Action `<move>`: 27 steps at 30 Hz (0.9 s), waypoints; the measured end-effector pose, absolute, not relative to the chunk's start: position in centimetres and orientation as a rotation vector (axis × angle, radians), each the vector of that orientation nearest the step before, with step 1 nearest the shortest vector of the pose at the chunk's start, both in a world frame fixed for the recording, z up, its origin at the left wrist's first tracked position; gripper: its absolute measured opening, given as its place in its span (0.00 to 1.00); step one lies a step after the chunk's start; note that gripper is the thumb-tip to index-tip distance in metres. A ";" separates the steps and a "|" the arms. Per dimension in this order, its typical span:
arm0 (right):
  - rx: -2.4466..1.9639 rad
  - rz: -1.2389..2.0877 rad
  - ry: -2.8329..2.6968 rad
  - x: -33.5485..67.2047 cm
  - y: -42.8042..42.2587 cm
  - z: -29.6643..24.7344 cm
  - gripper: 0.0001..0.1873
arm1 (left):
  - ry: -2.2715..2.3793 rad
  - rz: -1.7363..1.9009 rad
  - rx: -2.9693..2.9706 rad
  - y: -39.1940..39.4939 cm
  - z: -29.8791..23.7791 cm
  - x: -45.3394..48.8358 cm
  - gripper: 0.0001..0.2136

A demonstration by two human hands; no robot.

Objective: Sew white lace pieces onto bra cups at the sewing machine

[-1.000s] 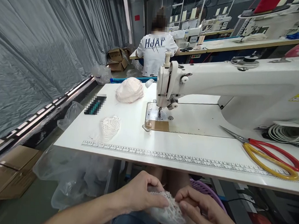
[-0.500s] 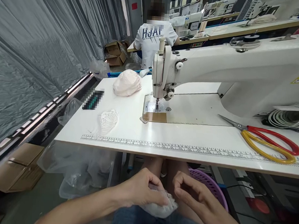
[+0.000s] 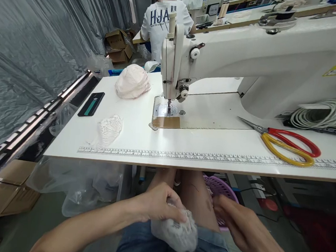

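Note:
My left hand is closed on a crumpled whitish lace fabric piece above my lap, thumb on top of it. Lower right, my right hand is beside my knee at the rim of a purple basket; its fingertips are turned away, so I cannot make out whether they hold anything. On the table lie a small white lacy piece and, behind it, a rounded pile of pale pink fabric. Neither hand touches these.
A white sewing machine stands on the table. Red-and-yellow scissors and coiled white cord lie right, a phone left. Clear plastic bags hang below the table edge. A person sits ahead.
My right hand has moved right and away from the lace piece, to the purple basket. My left hand still holds the piece, which now shows more of its surface. The view has tilted down.

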State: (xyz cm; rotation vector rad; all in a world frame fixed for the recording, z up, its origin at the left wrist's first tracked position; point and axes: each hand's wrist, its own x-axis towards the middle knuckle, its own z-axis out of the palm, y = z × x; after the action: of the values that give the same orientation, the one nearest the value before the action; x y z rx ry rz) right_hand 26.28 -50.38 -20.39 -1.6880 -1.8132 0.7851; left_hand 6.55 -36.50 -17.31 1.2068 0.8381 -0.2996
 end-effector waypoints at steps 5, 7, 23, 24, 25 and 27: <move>-1.621 1.297 -1.553 25.1 -48.7 -19.0 0.14 | 0.849 -0.280 1.187 -36.4 -17.6 6.7 0.15; -1.576 1.292 -1.520 24.3 -48.2 -18.7 0.14 | 0.885 -0.249 1.172 -36.4 -17.4 6.5 0.15; -1.642 0.687 -1.583 20.4 -49.3 -20.2 0.05 | 0.975 -0.117 0.969 -37.5 -17.8 5.9 0.26; -1.633 0.691 -1.589 20.4 -49.2 -20.0 0.06 | 0.982 -0.113 0.991 -37.5 -17.9 5.8 0.24; -1.630 0.685 -1.595 20.3 -49.1 -19.8 0.07 | 0.990 -0.110 1.018 -37.5 -18.0 5.7 0.23; -1.637 0.649 -1.627 20.2 -49.1 -19.7 0.08 | 0.991 -0.106 1.091 -37.6 -18.2 5.6 0.20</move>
State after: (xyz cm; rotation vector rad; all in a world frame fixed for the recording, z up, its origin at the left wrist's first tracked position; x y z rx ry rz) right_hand 20.22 -49.13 -19.73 -1.6371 -1.6269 0.6485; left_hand 5.59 -37.60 -18.23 1.0909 0.9907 -0.1061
